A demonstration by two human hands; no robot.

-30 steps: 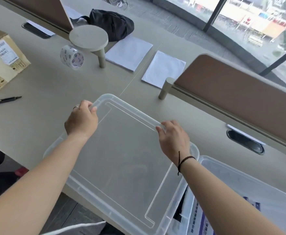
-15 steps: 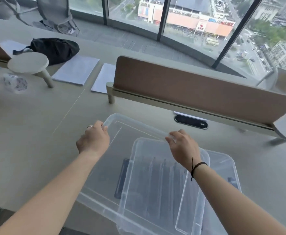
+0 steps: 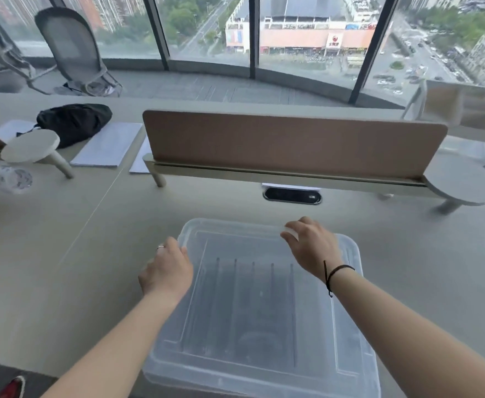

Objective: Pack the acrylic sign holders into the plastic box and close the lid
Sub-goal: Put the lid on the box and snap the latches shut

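Observation:
A clear plastic box (image 3: 359, 366) stands at the table's near edge with its translucent lid (image 3: 235, 311) lying over the top. Through the lid I see several acrylic sign holders (image 3: 252, 297) standing in a row as dark upright lines. My left hand (image 3: 166, 271) grips the lid's left edge near the far corner. My right hand (image 3: 310, 248) holds the lid's far edge, fingers curled over the rim. A black cord sits on the right wrist.
A brown desk divider (image 3: 293, 142) runs across behind the box, with a cable slot (image 3: 292, 195) below it. A tape roll (image 3: 13, 179), white paper sheets (image 3: 109, 147) and a black bag (image 3: 74, 123) lie far left. Round shelves stick out at both divider ends.
Both hands carried the lid from the table's left over to the box. It now lies squarely over the box instead of overlapping it at an angle.

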